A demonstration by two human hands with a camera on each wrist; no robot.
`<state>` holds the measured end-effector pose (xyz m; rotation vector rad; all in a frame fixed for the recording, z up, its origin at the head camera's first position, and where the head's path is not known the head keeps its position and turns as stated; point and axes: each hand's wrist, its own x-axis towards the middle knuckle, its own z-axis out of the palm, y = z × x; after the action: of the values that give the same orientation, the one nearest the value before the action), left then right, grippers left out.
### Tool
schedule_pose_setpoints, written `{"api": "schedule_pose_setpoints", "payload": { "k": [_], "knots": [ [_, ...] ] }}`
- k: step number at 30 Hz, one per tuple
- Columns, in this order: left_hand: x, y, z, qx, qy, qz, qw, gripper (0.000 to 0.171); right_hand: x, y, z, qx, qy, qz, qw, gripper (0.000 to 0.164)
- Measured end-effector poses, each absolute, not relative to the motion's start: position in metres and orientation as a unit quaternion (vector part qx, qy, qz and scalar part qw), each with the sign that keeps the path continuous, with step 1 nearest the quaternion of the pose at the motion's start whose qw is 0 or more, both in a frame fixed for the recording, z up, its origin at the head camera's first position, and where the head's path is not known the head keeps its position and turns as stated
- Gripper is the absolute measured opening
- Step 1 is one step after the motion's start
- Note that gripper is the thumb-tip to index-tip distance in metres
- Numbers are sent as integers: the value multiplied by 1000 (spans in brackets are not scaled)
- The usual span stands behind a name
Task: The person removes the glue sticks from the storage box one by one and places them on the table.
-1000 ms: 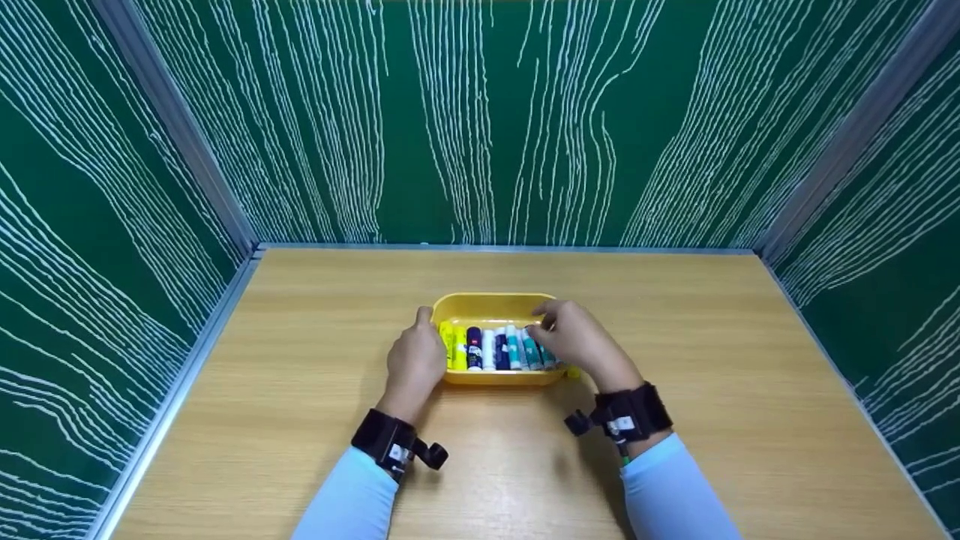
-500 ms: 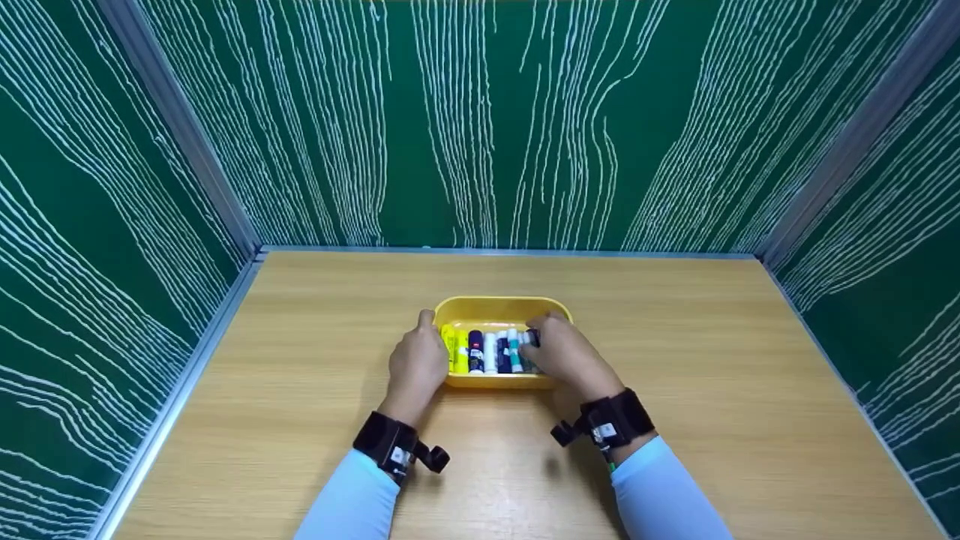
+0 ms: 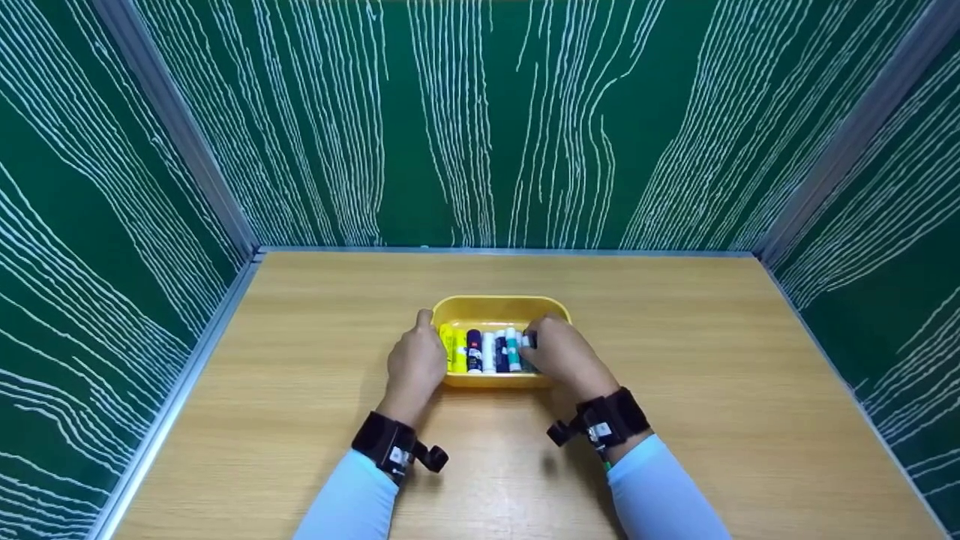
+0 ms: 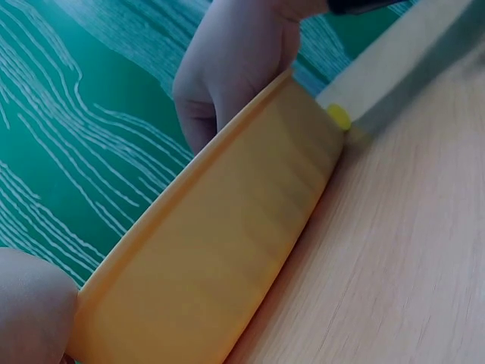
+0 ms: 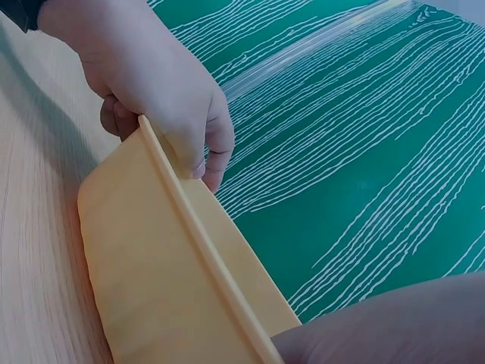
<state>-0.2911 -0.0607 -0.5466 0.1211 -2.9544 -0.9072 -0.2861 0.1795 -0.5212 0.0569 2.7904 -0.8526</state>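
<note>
A yellow plastic tray (image 3: 499, 381) sits on the table. Glue sticks (image 3: 489, 352) lie side by side in it: yellow, dark, white and teal ones, several in all. My left hand (image 3: 416, 360) grips the tray's left end; the right wrist view shows that hand (image 5: 167, 83) with the rim between its fingers and thumb. My right hand (image 3: 566, 356) reaches down into the tray's right end, among the sticks there. Its fingers dip behind the rim in the left wrist view, so what they hold, if anything, is hidden.
The wooden table (image 3: 300, 330) is walled by green panels (image 3: 525, 112) with white lines, with metal framing (image 3: 495, 249) along its back edge. In the left wrist view a small yellow round end (image 4: 338, 116) shows on the table past the tray's right end.
My right hand has moved down and left from above the tray's right end, in among the sticks, and covers the rightmost ones. My left hand keeps its grip.
</note>
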Motion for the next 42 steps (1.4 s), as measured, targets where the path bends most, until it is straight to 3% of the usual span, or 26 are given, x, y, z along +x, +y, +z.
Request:
{"api": "schedule_pose_setpoints", "payload": {
  "k": [9, 20, 31, 42],
  "knots": [
    [-292, -61, -547, 39, -954, -296, 15, 43, -284, 182, -518, 5, 945, -307, 111, 27],
    [-291, -59, -547, 41, -956, -289, 23, 42, -278, 184, -510, -27, 946, -302, 118, 52],
    [-292, -60, -549, 36, -957, -286, 36, 41, -275, 187, -495, -18, 938, -324, 119, 43],
    [-291, -61, -548, 32, -956, -290, 30, 42, -278, 219, -476, -21, 920, -376, 104, 50]
  ]
}}
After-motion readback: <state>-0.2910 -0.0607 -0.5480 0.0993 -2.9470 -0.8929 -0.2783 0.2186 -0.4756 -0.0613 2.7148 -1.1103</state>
